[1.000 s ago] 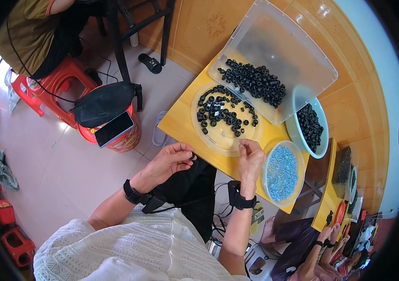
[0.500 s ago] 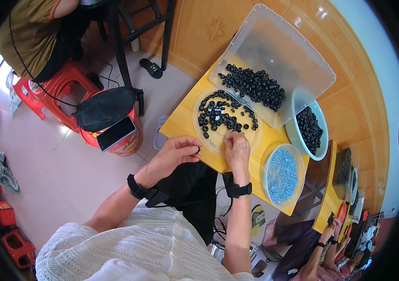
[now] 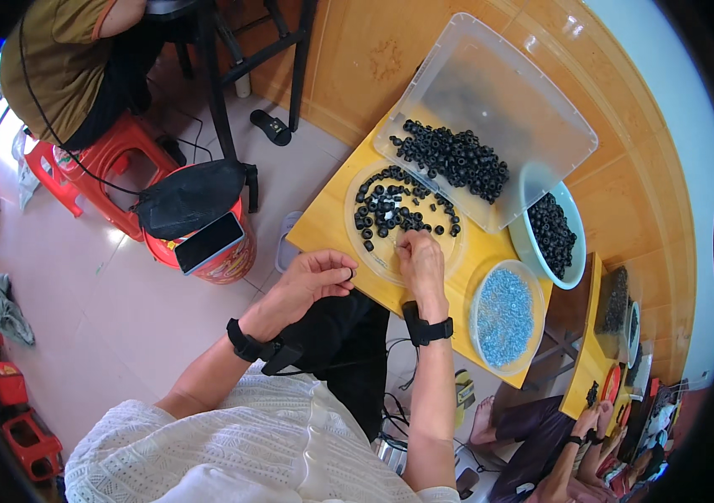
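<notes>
My left hand (image 3: 315, 281) is in front of the yellow table's near edge. Its thumb and fingertips pinch a small black part (image 3: 351, 274). My right hand (image 3: 422, 267) reaches over the near side of a shallow round clear tray (image 3: 386, 261), fingers closed together; anything between them is too small to make out. Black ring-like parts (image 3: 390, 216) of differing sizes lie scattered in the tray, with a few small white pieces among them. Beyond it, a clear plastic bin (image 3: 491, 92) stands tilted, with a heap of black hollow parts (image 3: 457, 159) in its lower end.
At right on the yellow table (image 3: 323, 220) are a round tub of light-blue small pieces (image 3: 504, 317) and a pale green basin (image 3: 576, 267) of black parts. Left stands a red bucket (image 3: 235, 261) bearing a black pouch and phone. Another person's hands (image 3: 596, 417) work at lower right.
My right hand has shifted slightly away from me over the tray, still pinched. My left hand has lowered very slightly, keeping the small black part.
</notes>
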Action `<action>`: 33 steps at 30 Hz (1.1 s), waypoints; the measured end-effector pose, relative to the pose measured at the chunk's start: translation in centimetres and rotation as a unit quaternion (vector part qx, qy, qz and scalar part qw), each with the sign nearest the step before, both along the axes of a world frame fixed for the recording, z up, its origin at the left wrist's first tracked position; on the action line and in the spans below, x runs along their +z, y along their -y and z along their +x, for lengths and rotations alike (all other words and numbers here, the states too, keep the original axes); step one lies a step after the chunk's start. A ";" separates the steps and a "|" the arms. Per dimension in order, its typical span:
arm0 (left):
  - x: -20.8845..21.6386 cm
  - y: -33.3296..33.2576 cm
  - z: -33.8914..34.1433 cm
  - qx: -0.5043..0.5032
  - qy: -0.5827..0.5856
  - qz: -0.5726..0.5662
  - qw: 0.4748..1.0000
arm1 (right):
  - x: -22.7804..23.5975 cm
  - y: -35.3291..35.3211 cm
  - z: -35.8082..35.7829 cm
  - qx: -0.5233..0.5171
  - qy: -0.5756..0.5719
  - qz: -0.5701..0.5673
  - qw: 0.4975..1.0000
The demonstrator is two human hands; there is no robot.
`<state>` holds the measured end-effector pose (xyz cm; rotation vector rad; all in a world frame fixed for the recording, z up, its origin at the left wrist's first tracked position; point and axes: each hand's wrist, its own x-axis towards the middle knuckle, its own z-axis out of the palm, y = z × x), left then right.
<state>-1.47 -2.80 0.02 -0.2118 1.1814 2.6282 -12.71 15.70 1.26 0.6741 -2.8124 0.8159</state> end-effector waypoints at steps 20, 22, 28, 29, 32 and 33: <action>-0.2 -1.3 1.0 -0.038 0.010 0.005 0.999 | 1.7 1.4 9.6 -0.011 0.272 -0.416 0.868; -0.2 -1.4 1.2 -0.053 0.019 0.017 0.998 | 2.0 1.5 10.0 0.015 0.153 -0.317 0.936; -0.8 -0.4 1.6 -0.101 0.045 0.077 0.991 | 2.2 2.1 10.7 0.067 0.031 -0.281 0.957; -1.0 -0.2 1.7 -0.107 0.055 0.089 0.989 | 2.3 2.1 10.8 0.078 0.035 -0.284 0.955; -1.6 0.2 1.7 -0.123 0.077 0.120 0.982 | 2.6 2.1 10.8 0.115 0.035 -0.270 0.955; -1.5 0.2 1.7 -0.130 0.080 0.127 0.980 | 2.6 2.0 10.9 0.117 0.045 -0.267 0.955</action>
